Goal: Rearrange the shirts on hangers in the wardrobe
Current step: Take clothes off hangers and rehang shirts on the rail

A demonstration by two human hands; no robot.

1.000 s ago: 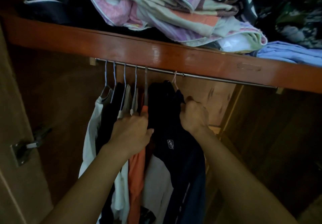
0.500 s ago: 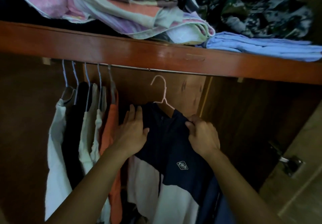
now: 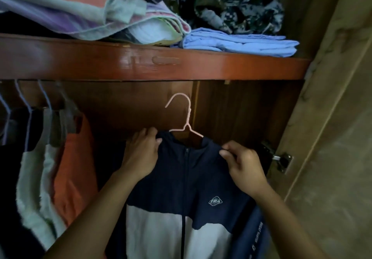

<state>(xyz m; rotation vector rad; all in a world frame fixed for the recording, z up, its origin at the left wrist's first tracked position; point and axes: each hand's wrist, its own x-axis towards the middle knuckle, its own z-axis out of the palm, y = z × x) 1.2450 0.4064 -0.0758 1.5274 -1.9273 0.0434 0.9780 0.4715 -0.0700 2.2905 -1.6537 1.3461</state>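
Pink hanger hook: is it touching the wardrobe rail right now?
Apart. The head view shows the pink hanger's hook free in the air against the wardrobe's back panel, below the shelf edge, hooked over nothing, while both hands hold the navy jacket.

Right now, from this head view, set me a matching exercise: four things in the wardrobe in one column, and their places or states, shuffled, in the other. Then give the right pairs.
Things
1. pink hanger
2. orange shirt
3. folded blue cloth
4. right hand

Places or states
A. lies on the shelf above, at the right
B. pinches the shoulder of the navy and white jacket
C. hangs among the garments at the left
D. carries the jacket, hook free in the air

Pairs: 1-D, 2-C, 3-A, 4-B
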